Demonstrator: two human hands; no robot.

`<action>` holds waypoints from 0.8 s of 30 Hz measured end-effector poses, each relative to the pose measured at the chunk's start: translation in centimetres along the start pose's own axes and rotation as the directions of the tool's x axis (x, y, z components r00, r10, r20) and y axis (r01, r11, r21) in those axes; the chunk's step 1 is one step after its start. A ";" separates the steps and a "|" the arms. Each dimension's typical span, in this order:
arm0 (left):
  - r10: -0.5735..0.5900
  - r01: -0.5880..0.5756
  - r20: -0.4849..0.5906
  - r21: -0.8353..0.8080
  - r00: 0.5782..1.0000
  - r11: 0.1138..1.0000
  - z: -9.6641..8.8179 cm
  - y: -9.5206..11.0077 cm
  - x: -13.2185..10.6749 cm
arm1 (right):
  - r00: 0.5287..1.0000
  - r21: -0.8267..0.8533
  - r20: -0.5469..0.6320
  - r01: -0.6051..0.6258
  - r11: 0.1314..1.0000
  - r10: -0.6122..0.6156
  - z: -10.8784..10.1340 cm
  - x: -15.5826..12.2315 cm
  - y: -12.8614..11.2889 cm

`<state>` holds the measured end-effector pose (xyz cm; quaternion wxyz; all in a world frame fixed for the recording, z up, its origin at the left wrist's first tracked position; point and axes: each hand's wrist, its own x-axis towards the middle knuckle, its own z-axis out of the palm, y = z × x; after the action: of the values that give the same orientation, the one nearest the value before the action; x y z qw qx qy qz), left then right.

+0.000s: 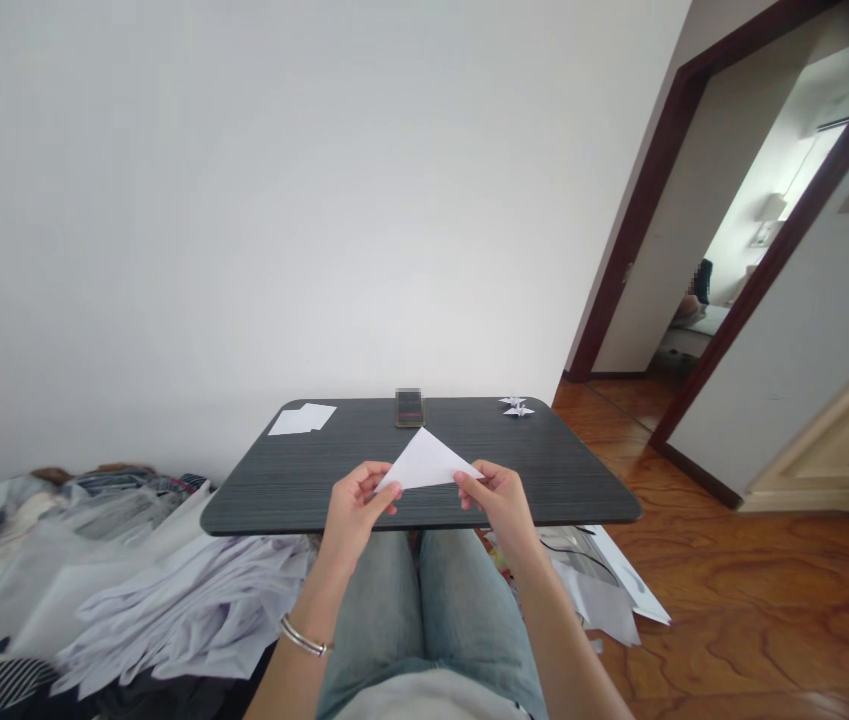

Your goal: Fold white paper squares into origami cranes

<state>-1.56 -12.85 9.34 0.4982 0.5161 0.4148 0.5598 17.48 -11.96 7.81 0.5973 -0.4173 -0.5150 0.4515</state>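
Observation:
A sheet of white paper folded into a triangle (424, 462) is held up over the near part of the dark table (281, 490), its peak pointing away from me. My left hand (360, 496) pinches the left corner between thumb and fingers. At the opposite corner, my right hand (495, 494) grips the paper the same way, thumb on top. The long folded-looking edge faces me.
White paper sheets (302, 419) lie at the table's back left. A phone (410, 408) is at the back middle. Two small folded paper cranes (518, 410) sit at the back right. Piled clothes (191, 600) are left of the table, papers (604, 590) on the floor at right.

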 end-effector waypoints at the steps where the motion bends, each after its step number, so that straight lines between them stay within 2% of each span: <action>1: -0.009 0.009 0.012 0.007 1.000 1.000 0.1 0.0 -0.1 | 0.999 0.022 -0.033 0.008 1.000 -0.007 0.1 0.0 0.0; 4: -0.044 0.043 0.053 0.031 0.998 0.999 0.7 -0.1 -0.2 | 0.994 0.076 -0.105 0.018 0.997 -0.010 0.9 -0.1 0.3; 7: -0.072 0.065 0.104 0.066 0.992 0.996 1.4 -0.4 -0.3 | 0.998 0.055 -0.053 -0.027 0.998 0.030 1.8 -0.2 0.8; 12: -0.107 0.082 0.171 0.147 0.979 0.986 1.9 -1.2 -0.3 | 0.998 0.097 -0.056 -0.021 0.995 0.027 2.5 -0.3 1.4; 18: -0.046 0.019 0.171 0.153 0.984 0.988 2.1 -1.6 -0.2 | 0.999 0.063 0.029 -0.042 0.997 0.040 2.5 -0.5 1.1; 24: -0.076 0.045 0.163 0.186 0.984 0.982 2.3 -1.3 -0.2 | 0.998 0.093 0.053 -0.041 0.995 0.036 2.7 -0.6 1.1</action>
<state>0.84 -12.99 8.33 0.4996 0.5920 0.4357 0.4583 14.66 -12.17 6.92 0.5941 -0.3869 -0.5002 0.4971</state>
